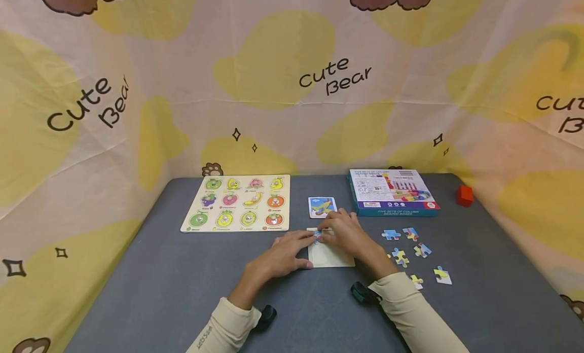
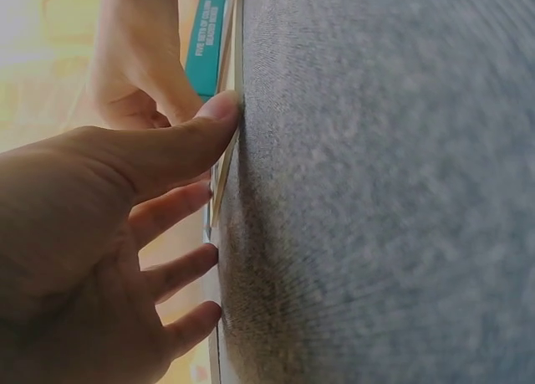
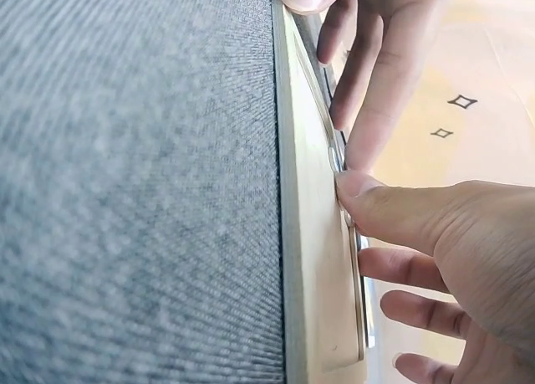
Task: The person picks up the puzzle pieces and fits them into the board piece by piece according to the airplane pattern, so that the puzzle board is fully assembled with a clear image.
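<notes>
A pale wooden puzzle tray [image 1: 335, 256] lies flat between the hands in the head view. A small blue puzzle piece [image 1: 317, 235] sits at its upper left corner, partly covered by fingers. My left hand [image 1: 283, 254] rests at the tray's left side, thumb on the lower left edge and fingers spread near the piece. My right hand [image 1: 347, 236] reaches over the tray from the right, thumb and fingertips touching the piece. In the right wrist view the right thumb [image 3: 359, 186] touches the piece beside a left fingertip. Whether the right fingers pinch it is hidden.
Several loose puzzle pieces [image 1: 400, 257] lie right of the tray. Behind it is a picture card [image 1: 322, 207], with a boxed set [image 1: 394, 193] to its right. A fruit board [image 1: 237, 203] lies at the back left, a red block [image 1: 465, 196] at the back right.
</notes>
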A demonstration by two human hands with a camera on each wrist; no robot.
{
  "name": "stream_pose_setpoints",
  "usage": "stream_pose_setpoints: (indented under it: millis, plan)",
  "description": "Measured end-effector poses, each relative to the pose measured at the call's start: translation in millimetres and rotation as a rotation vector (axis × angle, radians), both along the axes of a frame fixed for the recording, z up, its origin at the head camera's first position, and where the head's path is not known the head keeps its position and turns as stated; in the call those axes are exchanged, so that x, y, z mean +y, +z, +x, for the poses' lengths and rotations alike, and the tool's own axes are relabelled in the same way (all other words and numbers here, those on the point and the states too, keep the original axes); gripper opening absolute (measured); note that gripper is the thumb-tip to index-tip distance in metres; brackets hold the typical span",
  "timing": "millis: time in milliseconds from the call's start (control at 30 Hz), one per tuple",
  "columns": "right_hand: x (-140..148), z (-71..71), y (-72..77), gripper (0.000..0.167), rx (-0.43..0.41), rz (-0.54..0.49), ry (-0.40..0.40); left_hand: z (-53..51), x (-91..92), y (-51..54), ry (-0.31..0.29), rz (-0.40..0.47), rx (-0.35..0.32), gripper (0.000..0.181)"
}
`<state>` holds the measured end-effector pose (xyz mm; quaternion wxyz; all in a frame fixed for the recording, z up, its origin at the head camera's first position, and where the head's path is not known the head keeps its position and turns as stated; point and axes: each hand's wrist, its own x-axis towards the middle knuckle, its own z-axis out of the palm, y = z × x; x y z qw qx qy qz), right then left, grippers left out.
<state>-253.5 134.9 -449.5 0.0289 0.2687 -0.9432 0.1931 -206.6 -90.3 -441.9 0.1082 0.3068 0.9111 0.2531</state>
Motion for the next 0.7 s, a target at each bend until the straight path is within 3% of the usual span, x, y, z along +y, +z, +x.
stream_pose_setpoints:
  millis: [367, 700]
  plan:
    - [0.9, 0.6, 1.2, 0.025, -0.016, -0.001, -0.004, 0.2, -0.1, 0.9, -0.035, -0.057, 0.005, 0.064]
    - [21.3, 2.3, 2.4, 0.03, -0.02, -0.068, 0.016, 1.4, -0.4, 0.1, -0.01, -0.081, 0.017, 0.065]
